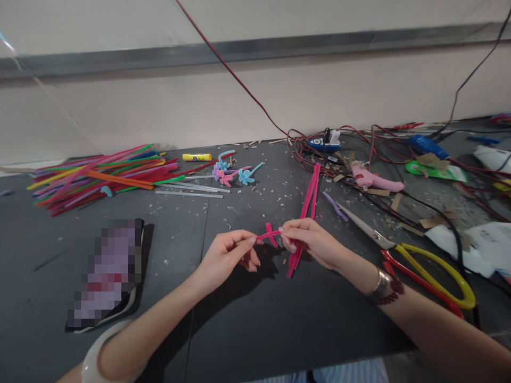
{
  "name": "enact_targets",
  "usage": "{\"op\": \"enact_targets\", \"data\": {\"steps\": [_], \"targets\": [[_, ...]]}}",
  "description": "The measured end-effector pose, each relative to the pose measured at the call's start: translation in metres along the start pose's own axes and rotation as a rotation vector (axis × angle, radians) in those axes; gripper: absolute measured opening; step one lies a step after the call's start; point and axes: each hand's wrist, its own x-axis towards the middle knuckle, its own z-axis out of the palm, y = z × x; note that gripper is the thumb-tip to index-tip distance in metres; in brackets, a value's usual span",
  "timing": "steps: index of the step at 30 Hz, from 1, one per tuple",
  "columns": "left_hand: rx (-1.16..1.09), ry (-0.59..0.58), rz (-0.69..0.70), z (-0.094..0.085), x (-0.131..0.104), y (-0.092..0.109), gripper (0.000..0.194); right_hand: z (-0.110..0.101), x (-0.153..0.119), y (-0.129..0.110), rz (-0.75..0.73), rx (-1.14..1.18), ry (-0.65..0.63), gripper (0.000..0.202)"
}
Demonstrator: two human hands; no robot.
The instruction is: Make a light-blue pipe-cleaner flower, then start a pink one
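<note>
Between my two hands, above the dark table, is a small cross of short pink pipe cleaners (271, 234). My left hand (235, 250) pinches its left end between thumb and forefinger, the other fingers curled loosely below. The opposite end sits in a pinch of my right hand (305, 239). Long pink pipe cleaners (309, 199) lie on the table, running beneath my right hand, which hides their middle. Farther back lie small pipe-cleaner flowers in blue (246, 176) and pink (225, 178).
A heap of coloured pipe cleaners (99, 178) lies back left, near a yellow glue stick (197, 157) and clear sticks (191, 194). A blurred phone-like object (106, 271) rests at left. Scissors (399, 247), a pink glue gun (375, 180) and tangled cables (299, 138) occupy the right.
</note>
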Motion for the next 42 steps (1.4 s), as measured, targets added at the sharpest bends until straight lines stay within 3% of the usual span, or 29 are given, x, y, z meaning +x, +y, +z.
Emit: {"op": "enact_targets", "data": {"steps": [5,8,13,15,18,22,25,28,31,34,38,42], "targets": [[0.133,-0.045,0.004,-0.006,0.0,0.002,0.02,-0.014,-0.003,-0.007,-0.06,-0.551,-0.119,0.023],[0.177,-0.124,-0.057,-0.008,0.0,0.003,0.022,-0.02,-0.004,-0.004,-0.108,-0.733,-0.181,0.021],[0.038,-0.087,-0.1,-0.015,0.006,0.0,0.023,-0.017,-0.003,0.001,-0.35,-0.82,0.149,0.019],[-0.006,-0.077,-0.11,-0.021,0.008,-0.001,0.024,-0.016,-0.003,-0.001,-0.454,-0.844,0.179,0.018],[0.024,-0.126,-0.124,-0.032,0.008,0.001,0.024,-0.016,-0.006,-0.006,-0.49,-0.878,0.043,0.018],[0.187,-0.326,-0.208,-0.044,0.002,0.015,0.024,-0.015,-0.009,-0.009,-0.336,-0.816,-0.228,0.018],[0.288,-0.41,-0.258,-0.043,0.0,0.024,0.024,-0.013,-0.008,-0.005,-0.245,-0.768,-0.273,0.017],[0.48,-0.269,-0.079,-0.034,0.001,0.024,0.024,-0.01,-0.006,0.0,-0.194,-0.735,-0.209,0.019],[0.795,-0.046,0.353,-0.025,0.003,0.014,0.022,-0.008,-0.004,0.005,-0.162,-0.688,-0.143,0.02],[0.977,-0.02,0.647,-0.02,0.003,0.001,0.022,-0.004,-0.004,0.008,-0.128,-0.638,-0.11,0.021],[1.009,-0.042,0.676,-0.019,0.002,-0.009,0.02,0.0,-0.005,0.007,-0.137,-0.615,-0.096,0.018],[1.028,0.025,0.655,-0.019,0.002,-0.007,0.019,-0.001,-0.005,0.004,-0.314,-0.78,-0.029,0.016]]}}
